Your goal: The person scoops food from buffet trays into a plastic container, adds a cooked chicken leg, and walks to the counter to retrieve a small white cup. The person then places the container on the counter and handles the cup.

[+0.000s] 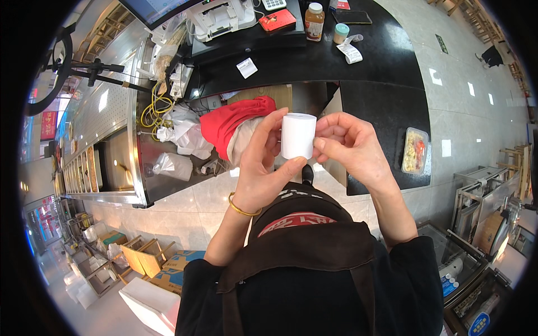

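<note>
A small white paper roll (pixel 298 136) is held upright in front of my chest. My left hand (pixel 263 159) is closed around its left side, with the thumb under its lower edge; a gold bracelet (pixel 244 205) circles that wrist. At the roll's right side, the thumb and bent fingers of my right hand (pixel 353 147) pinch at its edge. Whether a loose paper end is between them is too small to tell. Beyond my left hand, a red cloth (pixel 235 120) lies over a pale bundle below the counter.
The black counter (pixel 386 106) carries a white printer (pixel 221 19), a lidded brown jar (pixel 314 23), a curled receipt (pixel 350 52) and a clear food box (pixel 415 150). Yellow cable (pixel 154 109) and plastic bags (pixel 188 131) lie at left, beside a steel serving unit (pixel 103 162).
</note>
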`<state>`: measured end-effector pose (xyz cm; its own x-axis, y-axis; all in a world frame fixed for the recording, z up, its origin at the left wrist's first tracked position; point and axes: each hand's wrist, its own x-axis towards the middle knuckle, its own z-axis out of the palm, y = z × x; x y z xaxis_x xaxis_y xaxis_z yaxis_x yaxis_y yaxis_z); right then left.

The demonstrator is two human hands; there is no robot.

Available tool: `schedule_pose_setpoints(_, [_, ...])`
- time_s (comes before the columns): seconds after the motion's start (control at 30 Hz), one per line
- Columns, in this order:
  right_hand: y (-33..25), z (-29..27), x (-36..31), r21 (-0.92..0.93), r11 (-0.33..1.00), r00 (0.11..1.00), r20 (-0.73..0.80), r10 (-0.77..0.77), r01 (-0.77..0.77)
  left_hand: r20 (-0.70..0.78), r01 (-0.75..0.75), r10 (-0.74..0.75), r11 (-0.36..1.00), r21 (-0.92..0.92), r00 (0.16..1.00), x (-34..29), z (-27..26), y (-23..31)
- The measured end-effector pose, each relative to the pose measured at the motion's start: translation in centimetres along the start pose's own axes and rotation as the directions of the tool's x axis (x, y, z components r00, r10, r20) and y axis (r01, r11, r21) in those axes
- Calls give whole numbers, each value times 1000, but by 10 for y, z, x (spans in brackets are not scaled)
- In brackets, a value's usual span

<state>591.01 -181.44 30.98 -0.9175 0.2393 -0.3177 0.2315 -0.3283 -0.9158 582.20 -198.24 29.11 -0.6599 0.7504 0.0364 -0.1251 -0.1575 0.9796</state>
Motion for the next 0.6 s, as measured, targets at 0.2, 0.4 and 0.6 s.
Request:
schedule_pose_setpoints(0.2, [-1,3,-2,-14,1000,1000,-9,2,-2,-17,-12,12,1000,15,1000,-2,0,0])
schedule_pose_setpoints(0.4, [0,5,-4,20,1000,1000,-11,-8,8,-23,-25,25,1000,5,999,-4,0,-1])
schedule_pose_setpoints(0.6, [4,8,-6,5,1000,1000,-24,-9,9,-24,-40,41,998,39,999,-7,0,-1])
